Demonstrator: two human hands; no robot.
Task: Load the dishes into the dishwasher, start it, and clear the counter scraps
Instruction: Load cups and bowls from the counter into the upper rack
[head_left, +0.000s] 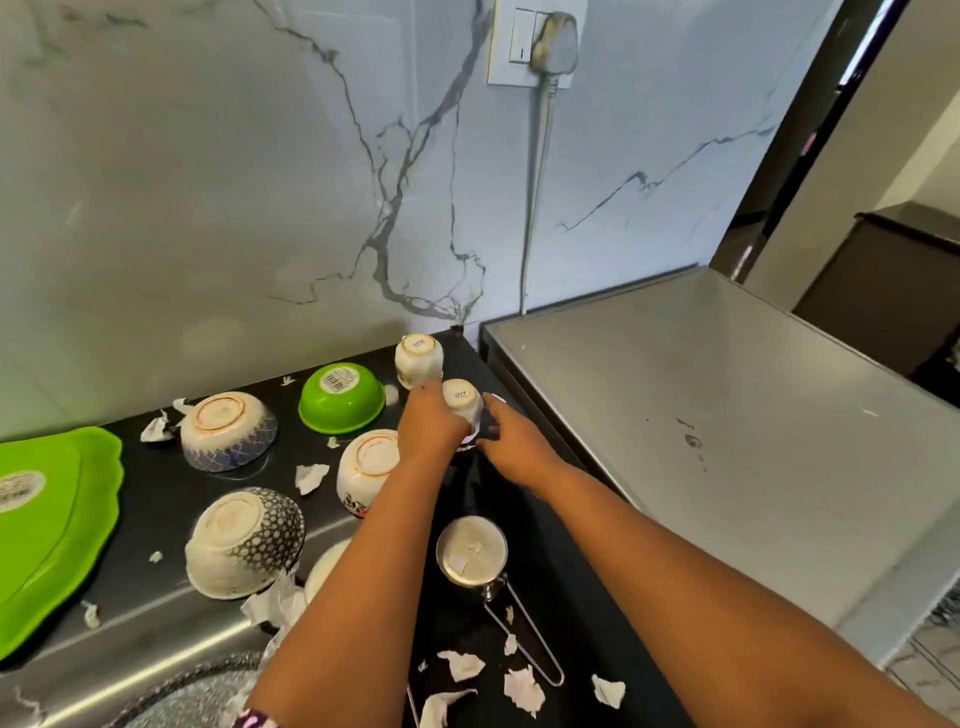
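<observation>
Upside-down dishes stand on the black counter (519, 597). My left hand (428, 426) is closed around a small white cup (462, 402) at the counter's back right. A second white cup (418, 361) stands just behind it. My right hand (514, 441) hovers beside the held cup with fingers apart, holding nothing. Around them sit a green bowl (342, 397), a blue-patterned bowl (228, 431), a floral bowl (366, 467), a dark-dotted bowl (244, 540) and a steel saucepan (471, 553) with a wire handle. White paper scraps (522, 691) lie scattered about.
A green tray (57, 519) lies at the left edge. The grey top of an appliance (701, 426) adjoins the counter on the right. A marble wall with a plugged socket (540, 41) rises behind. A steel sink drainboard (156, 623) runs along the front left.
</observation>
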